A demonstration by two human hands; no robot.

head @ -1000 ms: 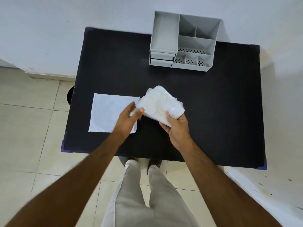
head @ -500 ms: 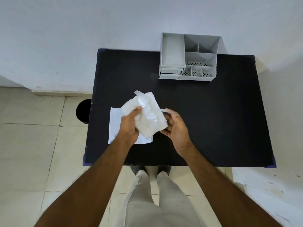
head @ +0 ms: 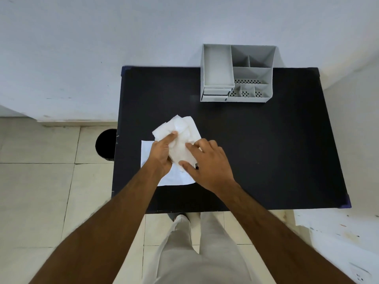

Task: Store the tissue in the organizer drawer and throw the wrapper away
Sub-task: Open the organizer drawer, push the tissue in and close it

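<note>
A crumpled white tissue bundle (head: 180, 136), possibly still in clear wrapping, is held above the black table (head: 266, 150). My left hand (head: 162, 154) grips its left side with thumb on top. My right hand (head: 209, 162) presses its right side with fingers spread over it. Beneath them a flat white sheet (head: 176, 177) lies on the table. The grey organizer (head: 238, 73) stands at the table's far edge, its two small drawers (head: 215, 94) shut at the lower left. I cannot tell wrapper from tissue.
A black bin (head: 105, 144) stands on the tiled floor just left of the table. A white wall runs behind the table. My legs stand at the near edge. A white surface lies at the lower right.
The bundle passed from my right hand toward my left. My right hand turned palm-down over it. The camera view shifted back, showing the bin.
</note>
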